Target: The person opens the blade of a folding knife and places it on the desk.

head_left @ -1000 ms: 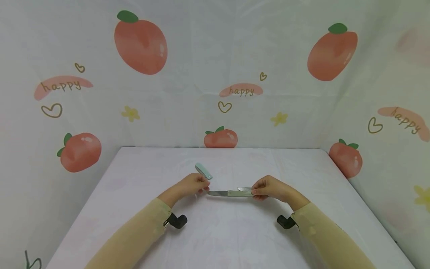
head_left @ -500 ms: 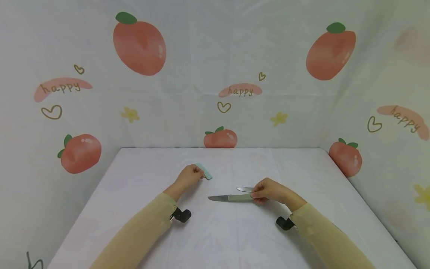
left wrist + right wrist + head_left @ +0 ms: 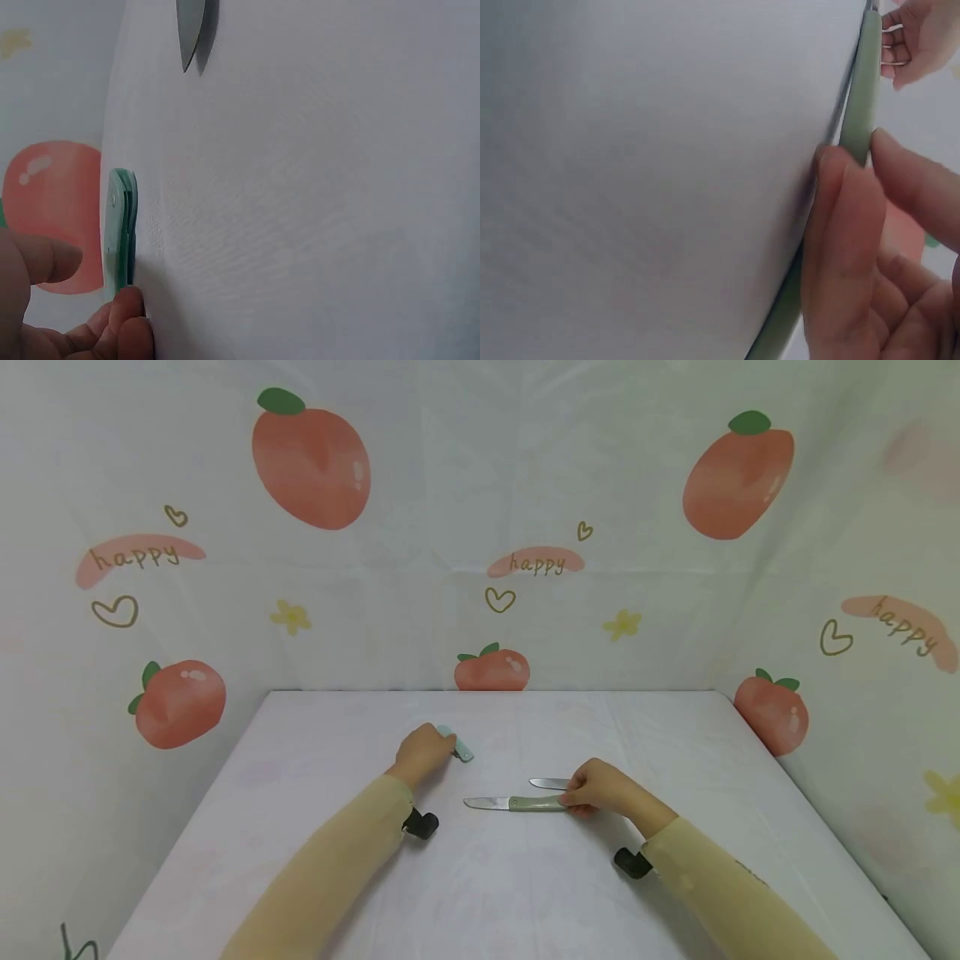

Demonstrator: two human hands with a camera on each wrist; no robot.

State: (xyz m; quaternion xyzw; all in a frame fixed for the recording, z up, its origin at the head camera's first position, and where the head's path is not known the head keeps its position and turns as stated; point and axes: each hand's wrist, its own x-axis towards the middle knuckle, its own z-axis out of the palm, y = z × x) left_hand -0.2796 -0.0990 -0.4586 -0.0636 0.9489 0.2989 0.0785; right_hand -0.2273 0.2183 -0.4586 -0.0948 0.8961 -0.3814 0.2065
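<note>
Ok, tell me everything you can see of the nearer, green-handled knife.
The nearer knife has a grey, metallic-looking blade, extended and tapering to a point, and a smooth-looking green handle with a small dot near the blade. It runs crosswise over the white table, tip toward the person's left. The right hand pinches the handle, hiding part; contact with the table is unclear.
</note>
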